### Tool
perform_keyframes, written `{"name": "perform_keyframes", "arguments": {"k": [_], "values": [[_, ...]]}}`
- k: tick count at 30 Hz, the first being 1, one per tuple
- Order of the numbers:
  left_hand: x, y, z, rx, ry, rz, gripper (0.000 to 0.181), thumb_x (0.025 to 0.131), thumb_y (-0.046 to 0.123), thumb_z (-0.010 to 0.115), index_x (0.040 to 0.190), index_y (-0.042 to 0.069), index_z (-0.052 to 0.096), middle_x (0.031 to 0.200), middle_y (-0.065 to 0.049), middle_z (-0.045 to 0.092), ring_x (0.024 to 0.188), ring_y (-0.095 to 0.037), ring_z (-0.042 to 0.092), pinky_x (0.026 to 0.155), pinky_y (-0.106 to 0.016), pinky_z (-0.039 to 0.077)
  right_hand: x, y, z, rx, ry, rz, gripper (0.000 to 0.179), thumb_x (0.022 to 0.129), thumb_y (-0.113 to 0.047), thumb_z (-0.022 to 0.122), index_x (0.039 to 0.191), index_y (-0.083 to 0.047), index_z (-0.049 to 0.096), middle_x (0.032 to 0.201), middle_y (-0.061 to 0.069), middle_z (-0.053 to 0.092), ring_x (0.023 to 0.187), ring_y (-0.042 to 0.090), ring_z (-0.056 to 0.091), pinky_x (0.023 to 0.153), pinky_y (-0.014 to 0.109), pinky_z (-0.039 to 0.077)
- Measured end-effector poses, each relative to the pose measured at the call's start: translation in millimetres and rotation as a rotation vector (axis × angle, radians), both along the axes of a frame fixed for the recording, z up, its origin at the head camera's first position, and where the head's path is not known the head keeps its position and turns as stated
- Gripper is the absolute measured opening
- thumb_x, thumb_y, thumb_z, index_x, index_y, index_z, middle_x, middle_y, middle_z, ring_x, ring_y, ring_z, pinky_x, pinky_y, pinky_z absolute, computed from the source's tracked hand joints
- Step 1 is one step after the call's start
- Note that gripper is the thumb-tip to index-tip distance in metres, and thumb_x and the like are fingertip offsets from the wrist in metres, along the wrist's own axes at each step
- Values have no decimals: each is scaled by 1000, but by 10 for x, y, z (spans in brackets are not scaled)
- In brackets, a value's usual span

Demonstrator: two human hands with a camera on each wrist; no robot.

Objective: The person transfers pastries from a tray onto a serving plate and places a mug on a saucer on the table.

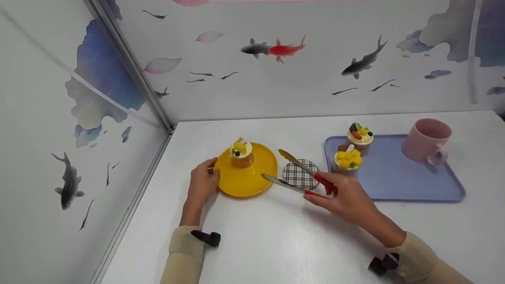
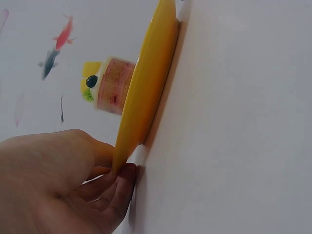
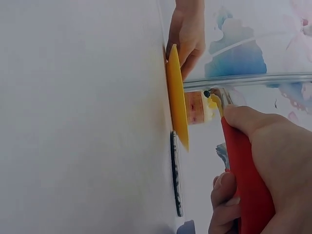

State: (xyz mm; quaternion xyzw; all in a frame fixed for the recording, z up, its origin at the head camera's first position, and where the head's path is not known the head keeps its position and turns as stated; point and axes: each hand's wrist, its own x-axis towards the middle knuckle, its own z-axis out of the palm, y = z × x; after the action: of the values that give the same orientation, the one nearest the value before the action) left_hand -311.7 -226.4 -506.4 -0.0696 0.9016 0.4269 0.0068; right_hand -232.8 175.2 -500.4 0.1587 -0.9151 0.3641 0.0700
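Note:
My left hand (image 1: 203,181) pinches the left rim of a yellow plate (image 1: 248,183), thumb above and fingers under the edge in the left wrist view. On the plate stands a small cup cake (image 1: 241,156) topped with cream, yellow fruit cubes and a dark berry. In my right hand (image 1: 347,195) are red-handled metal tongs (image 1: 290,182), held by the handles. Their tips are spread apart with nothing between them, near the plate's right side. Below the tongs lies a round plaid coaster (image 1: 294,173), beside the plate.
A blue-purple tray (image 1: 402,181) stands to the right. At its left end are two more cup cakes, one with mixed fruit (image 1: 360,138) and one with yellow cubes (image 1: 348,161). A pink mug (image 1: 424,140) sits at its back right. Printed wall panels (image 1: 276,86) border the table.

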Motion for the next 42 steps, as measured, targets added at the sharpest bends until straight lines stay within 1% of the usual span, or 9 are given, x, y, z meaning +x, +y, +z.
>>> {"name": "perform_keyframes", "arguments": {"k": [3,9,13,16,20,23,29,34,42], "values": [[5,-2,-14,-2,16,-5,48,111,13,60,159,9,54,155,-11,62,134,-26,64,117,-41,56,66,94,-8,19,-13,-1,72,83,-64,87,131,-11,76,78,-7,63,72,15,57,56,20,47],[23,-7,-26,-14,63,-14,48,110,12,62,157,7,56,152,-13,64,132,-28,66,115,-41,57,177,284,-20,28,17,-23,70,84,-63,87,129,-11,76,85,-1,69,74,17,57,58,20,48],[19,11,-19,-10,43,-10,48,110,13,61,158,8,55,154,-11,63,133,-27,65,117,-41,56,237,406,-16,48,28,-40,72,84,-64,87,132,-12,76,84,-2,67,72,15,56,57,19,48],[14,15,-18,-9,35,-3,48,110,13,61,158,9,55,154,-11,63,133,-26,65,117,-41,56,278,483,-6,65,14,-51,72,83,-65,86,132,-13,76,80,-5,64,71,14,55,57,19,47],[10,8,-21,-5,38,-8,48,110,13,61,157,8,56,154,-11,63,134,-27,65,117,-41,56,339,602,21,77,2,-59,69,82,-65,87,128,-14,77,80,-6,64,71,12,53,55,19,46],[9,2,-24,-4,38,-12,48,110,13,61,158,8,55,155,-12,62,135,-27,64,118,-42,55,378,709,38,74,37,-70,65,82,-59,90,126,-13,77,82,-4,65,71,11,53,54,18,46],[11,-23,-36,-10,43,-13,49,111,13,60,158,8,54,155,-12,62,135,-27,65,117,-41,56,417,914,38,63,146,-113,63,82,-45,96,131,-11,76,84,-3,67,71,10,53,53,18,46],[9,-20,-43,-16,43,-6,48,110,12,61,158,9,55,154,-12,63,135,-27,64,118,-42,55,421,1015,44,60,181,-152,63,80,-40,98,132,-10,76,84,-3,68,72,13,54,52,18,48],[0,-5,-38,-14,62,-2,47,110,11,61,157,8,57,152,-13,64,133,-28,65,117,-42,56,394,1124,68,52,251,-180,61,79,-36,99,129,-10,76,83,0,68,68,11,50,50,17,44]]}}
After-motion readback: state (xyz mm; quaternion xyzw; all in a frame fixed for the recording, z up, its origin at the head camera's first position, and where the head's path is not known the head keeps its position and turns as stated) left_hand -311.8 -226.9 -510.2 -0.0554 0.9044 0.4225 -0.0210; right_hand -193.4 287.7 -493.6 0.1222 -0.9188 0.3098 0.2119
